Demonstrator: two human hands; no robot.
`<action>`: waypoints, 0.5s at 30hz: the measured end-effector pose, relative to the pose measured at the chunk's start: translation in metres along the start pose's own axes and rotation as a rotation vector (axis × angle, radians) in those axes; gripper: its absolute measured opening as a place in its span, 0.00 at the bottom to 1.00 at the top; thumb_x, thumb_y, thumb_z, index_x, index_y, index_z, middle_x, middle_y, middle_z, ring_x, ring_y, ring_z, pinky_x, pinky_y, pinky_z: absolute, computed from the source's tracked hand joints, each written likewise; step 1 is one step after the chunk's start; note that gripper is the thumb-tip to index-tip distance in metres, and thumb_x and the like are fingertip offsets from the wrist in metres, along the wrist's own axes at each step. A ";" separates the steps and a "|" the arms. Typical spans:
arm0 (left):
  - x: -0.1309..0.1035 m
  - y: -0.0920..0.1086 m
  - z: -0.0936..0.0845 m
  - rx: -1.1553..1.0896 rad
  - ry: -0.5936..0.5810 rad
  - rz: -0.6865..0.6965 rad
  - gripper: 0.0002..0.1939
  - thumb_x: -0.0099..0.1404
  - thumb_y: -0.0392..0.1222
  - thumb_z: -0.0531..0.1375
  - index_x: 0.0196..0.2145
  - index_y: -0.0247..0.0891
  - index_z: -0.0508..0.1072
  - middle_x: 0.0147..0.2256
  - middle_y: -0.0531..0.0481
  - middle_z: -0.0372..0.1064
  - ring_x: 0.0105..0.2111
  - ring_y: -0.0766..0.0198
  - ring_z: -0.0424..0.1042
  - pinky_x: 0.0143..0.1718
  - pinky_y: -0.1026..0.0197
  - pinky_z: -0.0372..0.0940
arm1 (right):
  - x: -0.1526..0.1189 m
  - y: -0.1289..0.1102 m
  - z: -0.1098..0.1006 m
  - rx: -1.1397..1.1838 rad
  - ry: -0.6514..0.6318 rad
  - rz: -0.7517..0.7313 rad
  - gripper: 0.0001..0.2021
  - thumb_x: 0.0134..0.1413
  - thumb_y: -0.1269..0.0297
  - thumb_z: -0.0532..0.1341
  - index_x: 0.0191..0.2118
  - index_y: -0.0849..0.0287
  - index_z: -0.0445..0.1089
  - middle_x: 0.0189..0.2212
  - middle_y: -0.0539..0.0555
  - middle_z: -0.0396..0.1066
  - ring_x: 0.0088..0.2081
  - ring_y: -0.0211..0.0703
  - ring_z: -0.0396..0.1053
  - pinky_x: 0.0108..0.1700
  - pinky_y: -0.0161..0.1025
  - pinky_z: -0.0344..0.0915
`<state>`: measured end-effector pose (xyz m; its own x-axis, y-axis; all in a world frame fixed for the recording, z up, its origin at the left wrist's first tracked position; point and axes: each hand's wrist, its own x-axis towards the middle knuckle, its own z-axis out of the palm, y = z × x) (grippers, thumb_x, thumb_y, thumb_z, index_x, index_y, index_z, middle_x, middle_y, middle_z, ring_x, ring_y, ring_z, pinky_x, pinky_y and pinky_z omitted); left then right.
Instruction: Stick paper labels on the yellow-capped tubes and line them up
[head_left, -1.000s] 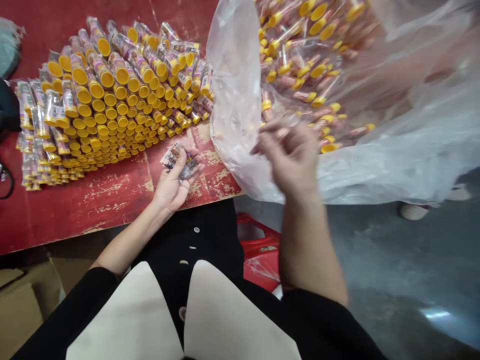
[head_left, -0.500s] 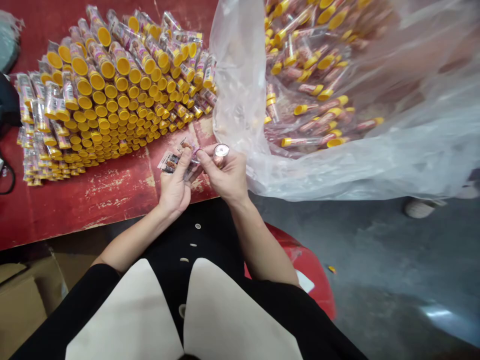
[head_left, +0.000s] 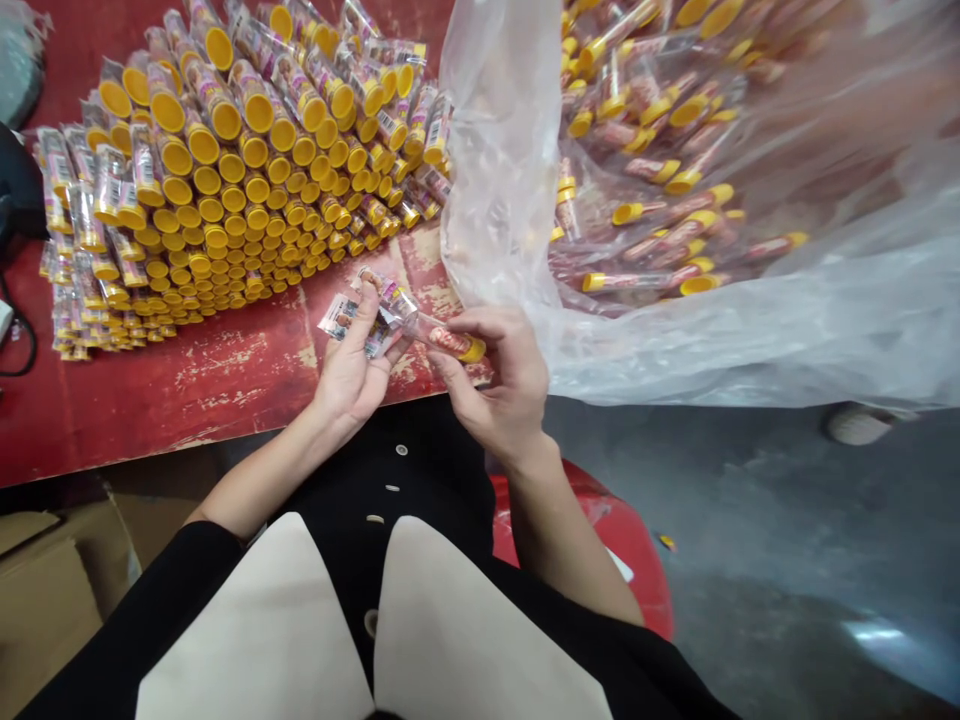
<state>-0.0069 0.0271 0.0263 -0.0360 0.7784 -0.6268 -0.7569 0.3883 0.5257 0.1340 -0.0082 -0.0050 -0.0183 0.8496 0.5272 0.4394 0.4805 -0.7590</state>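
Observation:
Printed clear wrappers [head_left: 339, 316] are pinched between the thumb and fingers of my left hand [head_left: 354, 372], over the red table's front edge. My right hand [head_left: 506, 375] grips a clear tube [head_left: 452, 342] with a yellow cap and pinkish contents. The tube lies nearly level, its cap toward my right palm. Its far end meets the mouth of a wrapper [head_left: 397, 298] at my left hand; how far it sits inside is hard to tell.
A large stack of wrapped yellow-capped tubes [head_left: 225, 215] covers the left of the red table [head_left: 232, 400]. At the right, a big clear plastic bag [head_left: 499, 170] holds many loose tubes. Below are a red stool [head_left: 630, 545] and cardboard [head_left: 45, 590].
My right hand has moved right and turned, so the tube formerly end-up in it now lies sideways with its yellow cap showing. The wrapper at my left hand is now opened out toward the tube.

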 end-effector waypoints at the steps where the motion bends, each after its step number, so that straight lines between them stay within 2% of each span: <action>1: -0.001 -0.001 -0.001 0.009 -0.018 0.004 0.11 0.60 0.43 0.68 0.40 0.39 0.75 0.38 0.54 0.76 0.40 0.68 0.77 0.49 0.63 0.71 | 0.001 -0.002 0.000 -0.034 0.017 -0.016 0.16 0.56 0.67 0.66 0.50 0.53 0.70 0.41 0.55 0.72 0.45 0.46 0.71 0.48 0.47 0.71; 5: -0.004 -0.004 -0.005 0.050 -0.098 0.072 0.13 0.57 0.42 0.70 0.40 0.39 0.75 0.36 0.55 0.76 0.41 0.66 0.78 0.49 0.60 0.72 | 0.003 -0.010 -0.003 -0.129 0.115 -0.028 0.19 0.56 0.68 0.66 0.53 0.50 0.73 0.41 0.55 0.74 0.42 0.45 0.74 0.45 0.45 0.73; 10: -0.007 -0.003 -0.007 0.095 -0.110 0.144 0.13 0.57 0.41 0.70 0.39 0.39 0.74 0.35 0.56 0.76 0.41 0.67 0.78 0.49 0.60 0.72 | -0.002 -0.018 -0.006 -0.129 0.016 -0.005 0.24 0.59 0.69 0.62 0.61 0.49 0.68 0.45 0.57 0.73 0.47 0.46 0.74 0.48 0.46 0.74; 13: -0.007 -0.003 -0.007 0.147 -0.095 0.128 0.14 0.56 0.40 0.71 0.38 0.38 0.74 0.36 0.55 0.76 0.42 0.66 0.78 0.50 0.59 0.72 | -0.007 -0.019 -0.006 -0.073 0.090 0.035 0.23 0.58 0.68 0.64 0.59 0.47 0.71 0.45 0.55 0.75 0.47 0.46 0.75 0.47 0.46 0.76; 15: -0.006 -0.003 -0.008 0.159 -0.101 0.135 0.15 0.55 0.40 0.71 0.38 0.38 0.74 0.36 0.55 0.76 0.41 0.66 0.78 0.51 0.59 0.72 | -0.009 -0.020 -0.005 0.042 0.100 0.123 0.21 0.57 0.67 0.65 0.57 0.46 0.72 0.47 0.55 0.75 0.47 0.46 0.75 0.45 0.45 0.77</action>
<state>-0.0093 0.0169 0.0237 -0.0584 0.8707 -0.4883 -0.6373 0.3440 0.6896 0.1299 -0.0269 0.0075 0.1233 0.8776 0.4633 0.3948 0.3849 -0.8342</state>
